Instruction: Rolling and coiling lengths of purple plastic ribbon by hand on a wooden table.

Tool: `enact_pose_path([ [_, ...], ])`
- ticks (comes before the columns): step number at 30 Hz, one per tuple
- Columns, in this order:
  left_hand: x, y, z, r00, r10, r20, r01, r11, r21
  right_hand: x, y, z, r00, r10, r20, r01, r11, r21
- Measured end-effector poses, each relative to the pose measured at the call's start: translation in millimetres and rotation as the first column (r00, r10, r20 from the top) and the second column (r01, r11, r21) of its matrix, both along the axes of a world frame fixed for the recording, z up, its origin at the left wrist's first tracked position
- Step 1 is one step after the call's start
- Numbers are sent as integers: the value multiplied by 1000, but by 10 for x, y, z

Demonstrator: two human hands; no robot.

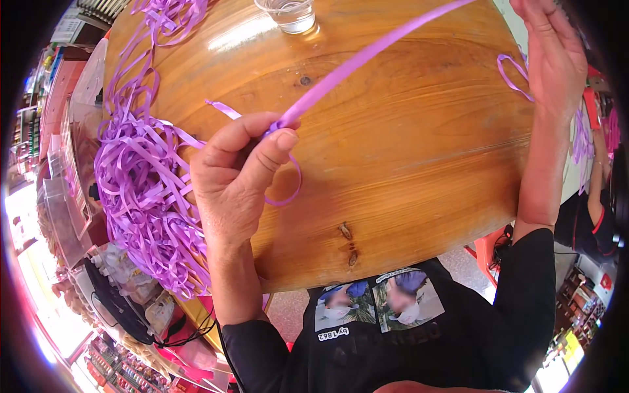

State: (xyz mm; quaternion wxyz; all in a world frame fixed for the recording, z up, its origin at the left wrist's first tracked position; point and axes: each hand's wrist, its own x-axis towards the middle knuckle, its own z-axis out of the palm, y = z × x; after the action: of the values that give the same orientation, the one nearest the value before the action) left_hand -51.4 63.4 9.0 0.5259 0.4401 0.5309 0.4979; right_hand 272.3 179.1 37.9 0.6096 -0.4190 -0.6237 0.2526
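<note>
My left hand [229, 170] pinches a shiny purple ribbon [367, 59] between thumb and forefinger, with a small dark knot or fold at the fingertips. From there the ribbon stretches taut to the upper right and leaves the picture near my right hand [555, 65]. That hand is raised, its fingertips cut off by the top edge; the tight line suggests it grips the ribbon's other end. Below the left fingers hangs a loose purple loop [291, 193]. A big tangled heap of purple ribbon [147, 177] lies beside my left wrist.
The wooden table [406, 170] fills the middle. At its far side stands a clear cup [295, 16] of what looks like water. More ribbon [173, 16] trails at the far left, and a short loop [514, 75] lies by the right edge. Another person's arm [597, 177] shows at far right.
</note>
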Motion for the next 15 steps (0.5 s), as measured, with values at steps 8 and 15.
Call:
enact_pose_path([
  [8,155,-70,-61,992,-94,87,98,995,-36,-529,-190,3,549,-458,699,108,869,484],
  [15,244,-110,-53,968,-246,-59,251,959,132,-1139,-672,-336,731,263,630,-566,749,344],
])
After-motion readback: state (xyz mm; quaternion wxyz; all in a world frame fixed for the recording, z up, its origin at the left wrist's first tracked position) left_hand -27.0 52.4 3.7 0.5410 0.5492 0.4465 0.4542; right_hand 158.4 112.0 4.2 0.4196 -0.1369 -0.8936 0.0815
